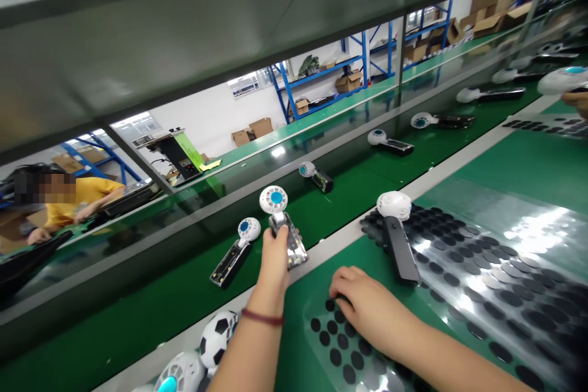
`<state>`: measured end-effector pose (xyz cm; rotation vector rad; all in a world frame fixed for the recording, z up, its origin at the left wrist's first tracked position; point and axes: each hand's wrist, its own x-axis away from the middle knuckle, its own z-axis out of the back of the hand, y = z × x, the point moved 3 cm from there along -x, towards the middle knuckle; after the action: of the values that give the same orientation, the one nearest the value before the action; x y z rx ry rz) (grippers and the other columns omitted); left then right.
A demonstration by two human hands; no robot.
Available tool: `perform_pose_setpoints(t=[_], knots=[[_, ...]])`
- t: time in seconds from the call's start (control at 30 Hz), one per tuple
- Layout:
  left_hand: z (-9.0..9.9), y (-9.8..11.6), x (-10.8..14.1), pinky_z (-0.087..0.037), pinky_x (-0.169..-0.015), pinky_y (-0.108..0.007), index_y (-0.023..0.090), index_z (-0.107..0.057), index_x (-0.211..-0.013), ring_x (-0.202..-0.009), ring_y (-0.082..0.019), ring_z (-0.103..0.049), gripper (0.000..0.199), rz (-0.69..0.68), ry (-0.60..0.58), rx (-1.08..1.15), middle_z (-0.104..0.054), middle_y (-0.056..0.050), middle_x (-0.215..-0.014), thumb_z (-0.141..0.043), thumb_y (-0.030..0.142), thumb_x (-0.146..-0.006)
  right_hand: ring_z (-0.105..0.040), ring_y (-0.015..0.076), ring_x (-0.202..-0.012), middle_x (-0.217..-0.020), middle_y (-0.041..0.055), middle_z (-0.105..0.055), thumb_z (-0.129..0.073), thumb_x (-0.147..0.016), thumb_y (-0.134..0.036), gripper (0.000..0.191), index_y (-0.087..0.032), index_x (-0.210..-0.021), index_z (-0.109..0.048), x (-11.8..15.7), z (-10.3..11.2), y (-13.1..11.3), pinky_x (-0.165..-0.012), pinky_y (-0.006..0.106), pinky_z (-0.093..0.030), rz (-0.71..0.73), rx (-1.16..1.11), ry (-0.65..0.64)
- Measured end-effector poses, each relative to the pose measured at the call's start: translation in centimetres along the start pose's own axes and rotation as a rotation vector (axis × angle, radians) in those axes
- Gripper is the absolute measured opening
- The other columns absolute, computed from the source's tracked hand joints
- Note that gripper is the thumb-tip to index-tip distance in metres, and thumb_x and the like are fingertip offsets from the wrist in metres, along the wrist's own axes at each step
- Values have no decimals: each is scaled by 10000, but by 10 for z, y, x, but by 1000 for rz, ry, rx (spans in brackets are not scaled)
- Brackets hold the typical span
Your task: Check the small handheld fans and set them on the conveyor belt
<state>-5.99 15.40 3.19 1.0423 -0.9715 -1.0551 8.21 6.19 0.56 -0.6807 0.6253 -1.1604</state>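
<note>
The left hand (274, 248) holds a small fan (277, 218), which a loose grip could drop; right hand (365, 299) bends over near stickers (342, 341), grasp unclear.

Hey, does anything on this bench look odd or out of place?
Nothing looks spilled. The dark-handled fan lies aslant, partly over the sheet of black dots, while many other fans lie on the green belt. At lower left, the ball-patterned round piece stands out for its black patches.
</note>
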Motion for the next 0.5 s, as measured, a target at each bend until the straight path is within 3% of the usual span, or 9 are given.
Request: perform_pose_setpoints(t=[0.1, 0.2, 0.27, 0.37, 0.5], knots=[[13, 15, -47, -453, -824, -413, 161, -424, -1185, -990, -220, -552, 375, -50, 59, -244, -529, -112, -1171, -439, 343, -858, -515, 219, -857, -908, 51, -577, -484, -704, -14, 251, -198, -782, -637, 2, -4, -3, -715, 336, -425, 28, 166, -51], [46, 30, -76, -352, -922, -519, 195, -413, -1235, -1155, -278, -410, 426, 7, 137, -526, -365, -104, -1338, -500, 317, -836, -519, 248, -831, -880, 85, -587, -454, -707, 21, 270, -168, -749, -642, 2, -13, -8, -659, 357, -421, 16, 314, -77], [75, 34, -84, -363, -913, -511, 175, -480, -1168, -1135, -273, -431, 365, 142, 90, -691, -426, -97, -1287, -529, 280, -822, -519, 261, -809, -838, 94, -591, -444, -701, 30, 262, -155, -714, -630, 2, -20, -11, -627, 362, -413, 1, 381, -91], [110, 26, -84, -449, -824, -440, 142, -565, -1023, -974, -219, -547, 243, 372, -106, -841, -568, -71, -1088, -569, 235, -799, -519, 264, -798, -830, 91, -588, -467, -711, 2, 217, -152, -732, -618, 0, -26, -13, -602, 351, -405, -18, 411, -114], [121, -1, -78, -495, -675, -338, 133, -577, -947, -757, -149, -587, 185, 468, -275, -853, -608, -33, -906, -582, 230, -790, -516, 239, -781, -881, 96, -571, -475, -723, -4, 204, -155, -775, -601, -4, -21, -13, -601, 323, -400, -81, 380, -108]])
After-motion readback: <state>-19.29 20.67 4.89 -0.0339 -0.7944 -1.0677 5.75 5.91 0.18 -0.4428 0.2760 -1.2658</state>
